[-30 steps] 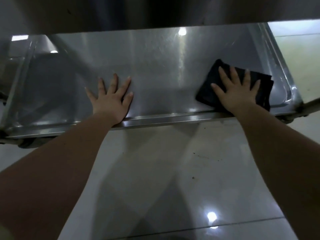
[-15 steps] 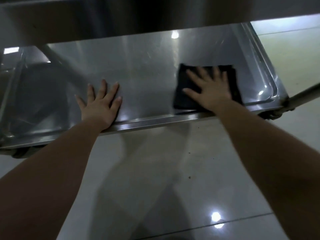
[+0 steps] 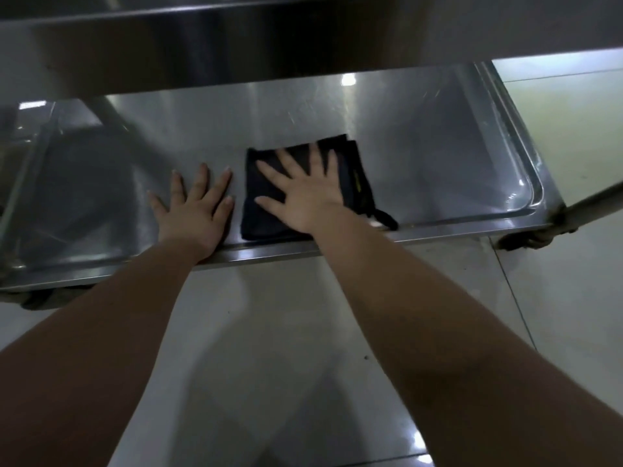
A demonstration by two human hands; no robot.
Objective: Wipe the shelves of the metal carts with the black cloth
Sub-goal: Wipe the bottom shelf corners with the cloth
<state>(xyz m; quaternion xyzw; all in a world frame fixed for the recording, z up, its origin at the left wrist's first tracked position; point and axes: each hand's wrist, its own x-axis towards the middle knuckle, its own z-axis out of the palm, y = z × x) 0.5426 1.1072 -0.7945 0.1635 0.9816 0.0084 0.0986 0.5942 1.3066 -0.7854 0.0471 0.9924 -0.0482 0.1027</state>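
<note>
Pale glossy floor tiles are being shown across the lower half of the frame, with light glare being reflected near the bottom edge. Above them, the lower shelf of a metal cart is being viewed from the front, its raised rim running across the centre of the frame and curving round at the right. The upper shelf is being seen as a dark steel band across the top of the frame.

The black cloth is being kept flat on the lower shelf, just right of centre and close to the front rim, with a small strap or tag trailing from its lower right corner. It is being pressed down by the right hand, whose fingers are being held straight and spread over the fabric. The left hand is being rested palm-down on the bare steel just left of the cloth, fingers straight and apart, with nothing being gripped.

At the right edge of the frame a cart post is being shown slanting, with a caster beneath the shelf corner.
</note>
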